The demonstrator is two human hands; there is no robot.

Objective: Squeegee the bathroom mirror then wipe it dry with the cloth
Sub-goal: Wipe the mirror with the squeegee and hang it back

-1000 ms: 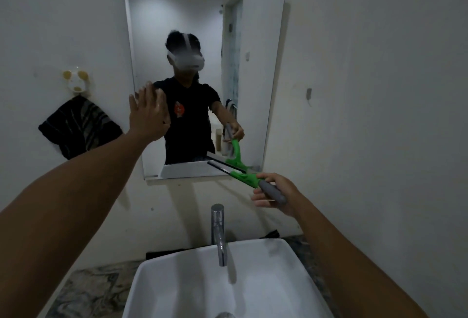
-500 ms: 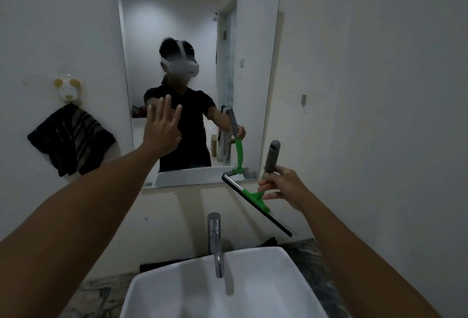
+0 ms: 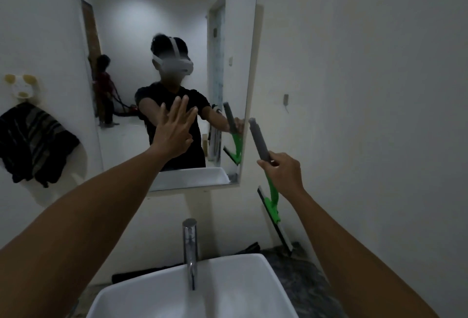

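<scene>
- A white sink (image 3: 228,290) with a chrome tap (image 3: 190,249) fills the bottom centre.
- At centre right, the right hand (image 3: 282,174) holds the squeegee (image 3: 268,186) in a closed grip, blade down, below the mirror's lower right corner.
- The left hand (image 3: 174,131), fingers straight, is raised before the mirror (image 3: 228,26).
- A dark cloth (image 3: 33,144) hangs at the left edge.

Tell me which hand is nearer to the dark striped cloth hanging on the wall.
Left. The left hand is raised in front of the mirror, to the right of the dark striped cloth. The right hand is further right, past the mirror's edge, holding the green squeegee.
</scene>
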